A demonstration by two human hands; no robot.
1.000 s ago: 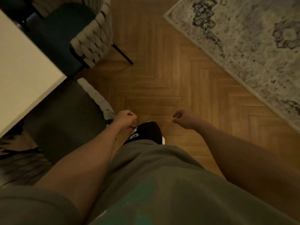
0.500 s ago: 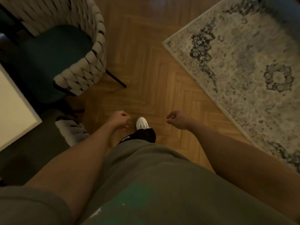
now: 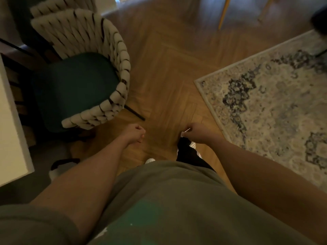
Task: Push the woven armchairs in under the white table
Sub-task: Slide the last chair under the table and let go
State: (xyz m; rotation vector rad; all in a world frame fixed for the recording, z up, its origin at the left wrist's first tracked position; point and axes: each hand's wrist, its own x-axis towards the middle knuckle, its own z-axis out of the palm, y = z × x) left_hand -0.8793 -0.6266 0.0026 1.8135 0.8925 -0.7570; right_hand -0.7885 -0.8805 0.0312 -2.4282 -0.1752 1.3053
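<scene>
A woven armchair with a cream rope back and dark green seat stands at upper left, its seat facing the white table at the left edge. Most of the seat lies outside the tabletop. Another woven armchair shows only a bit of cream weave at lower left, by the table's corner. My left hand is a loose fist in the air, just right of the first chair's near arm and not touching it. My right hand is also curled shut, over the floor, holding nothing.
A patterned grey and blue rug covers the floor on the right. Wooden herringbone floor runs ahead between chair and rug. The chair's thin black leg sticks out toward my feet. Yellow furniture legs stand at the top.
I have walked forward along the table. The first armchair has come nearer and fuller into view, and the second one has slid back to the lower left. Both hands stayed curled.
</scene>
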